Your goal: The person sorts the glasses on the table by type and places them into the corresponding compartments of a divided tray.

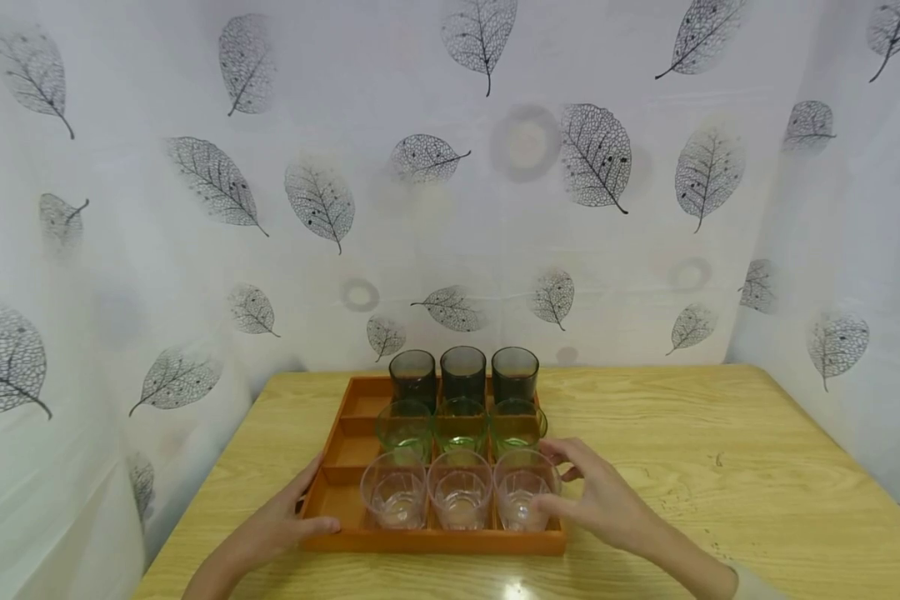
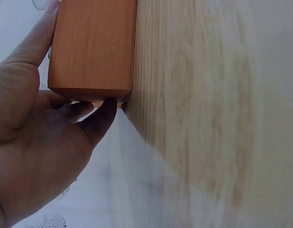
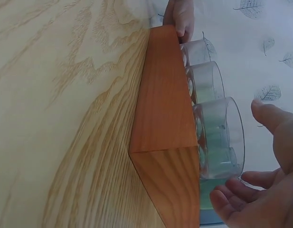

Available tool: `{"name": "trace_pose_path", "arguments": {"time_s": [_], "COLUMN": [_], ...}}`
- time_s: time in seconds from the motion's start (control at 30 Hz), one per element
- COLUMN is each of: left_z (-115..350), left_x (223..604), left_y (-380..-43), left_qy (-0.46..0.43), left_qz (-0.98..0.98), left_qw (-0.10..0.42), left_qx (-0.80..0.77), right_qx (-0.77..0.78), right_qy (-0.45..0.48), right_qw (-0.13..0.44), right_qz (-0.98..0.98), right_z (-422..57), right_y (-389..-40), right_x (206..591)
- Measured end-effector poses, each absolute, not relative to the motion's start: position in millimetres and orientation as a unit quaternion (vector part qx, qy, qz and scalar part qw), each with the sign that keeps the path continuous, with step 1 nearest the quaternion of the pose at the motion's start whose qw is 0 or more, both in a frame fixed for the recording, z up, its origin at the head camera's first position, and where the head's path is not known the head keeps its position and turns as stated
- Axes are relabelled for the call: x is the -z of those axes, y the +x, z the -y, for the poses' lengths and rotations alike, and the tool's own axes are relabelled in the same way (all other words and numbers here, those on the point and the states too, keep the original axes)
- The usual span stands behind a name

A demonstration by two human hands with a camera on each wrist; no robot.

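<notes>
An orange-brown wooden tray (image 1: 431, 542) holds three rows of glasses. Three clear glasses (image 1: 461, 492) stand in the front row, three green glasses (image 1: 461, 429) in the middle, and three dark grey glasses (image 1: 462, 375) at the back. My left hand (image 1: 273, 525) grips the tray's front left corner, its thumb on the rim and fingers against the side, as the left wrist view also shows. Around the front right clear glass, my right hand (image 1: 607, 504) has thumb and fingers spread apart. In the right wrist view its thumb (image 3: 269, 114) stands off that glass; the fingers are close beside it.
The tray rests on a light wood-grain table (image 1: 682, 450), with more of its top stretching to the right. Tray compartments (image 1: 348, 492) along the left side hold no glasses. A white curtain (image 1: 420, 225) with leaf prints hangs behind and at both sides.
</notes>
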State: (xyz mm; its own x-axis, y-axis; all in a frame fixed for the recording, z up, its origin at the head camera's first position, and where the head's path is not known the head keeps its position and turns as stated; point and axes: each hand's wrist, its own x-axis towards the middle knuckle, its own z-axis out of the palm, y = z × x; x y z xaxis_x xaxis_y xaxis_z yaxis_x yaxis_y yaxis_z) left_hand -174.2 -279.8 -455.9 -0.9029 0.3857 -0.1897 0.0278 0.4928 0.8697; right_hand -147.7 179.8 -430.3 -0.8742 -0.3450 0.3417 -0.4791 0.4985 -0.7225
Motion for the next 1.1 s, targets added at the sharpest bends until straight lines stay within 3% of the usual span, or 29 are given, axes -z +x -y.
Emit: {"name": "trace_pose_path", "arguments": {"time_s": [0.3, 0.5, 0.8, 1.1], "left_z": [280.4, 280.5, 276.0, 269.7], "left_x": [456.1, 449.2, 434.8, 432.5], "left_y": [-172.2, -171.2, -175.0, -185.3], "left_qy": [0.108, 0.107, 0.147, 0.176], "left_qz": [-0.874, -0.892, -0.937, -0.953], "left_qw": [0.151, 0.108, -0.067, -0.151], "left_qx": [-0.45, -0.426, -0.31, -0.196], "right_qx": [-0.425, -0.359, -0.279, -0.182], "right_qy": [0.219, 0.216, 0.231, 0.242], "right_qw": [0.063, 0.095, 0.132, 0.139], "right_qz": [0.876, 0.903, 0.923, 0.943], "right_z": [-186.6, -190.0, -208.9, -244.0], "right_y": [-147.4, -152.2, -165.5, -178.9], "right_x": [425.1, 424.8, 422.5, 414.2]}}
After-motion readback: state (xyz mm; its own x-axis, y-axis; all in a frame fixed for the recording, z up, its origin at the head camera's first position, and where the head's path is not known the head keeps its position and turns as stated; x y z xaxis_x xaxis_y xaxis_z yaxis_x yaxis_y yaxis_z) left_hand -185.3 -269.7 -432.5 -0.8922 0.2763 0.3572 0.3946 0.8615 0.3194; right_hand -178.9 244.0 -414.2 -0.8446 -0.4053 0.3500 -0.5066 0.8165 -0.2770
